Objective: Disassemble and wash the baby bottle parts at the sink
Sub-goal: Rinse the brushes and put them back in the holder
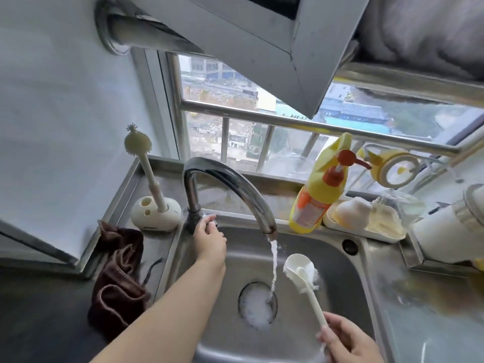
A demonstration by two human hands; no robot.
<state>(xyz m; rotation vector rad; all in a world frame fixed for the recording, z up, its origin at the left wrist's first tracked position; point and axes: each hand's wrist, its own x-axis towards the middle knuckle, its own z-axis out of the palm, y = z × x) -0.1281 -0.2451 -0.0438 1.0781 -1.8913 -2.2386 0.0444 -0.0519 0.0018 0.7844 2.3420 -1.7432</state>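
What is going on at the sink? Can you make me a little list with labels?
left hand: left hand grips the tap handle at the base of the faucet
right hand: right hand holds the white brush by its handle
water: running, a stream falls into the foamy drain
brush position: head beside the stream, over the sink
left of sink: brown cloth, second brush in a white holder
behind sink: yellow soap bottle

Daylight enters through a barred window (262, 132) behind the steel worktop (419, 297); a pale wall (65, 87) stands left, a grey hood (262, 35) overhead.
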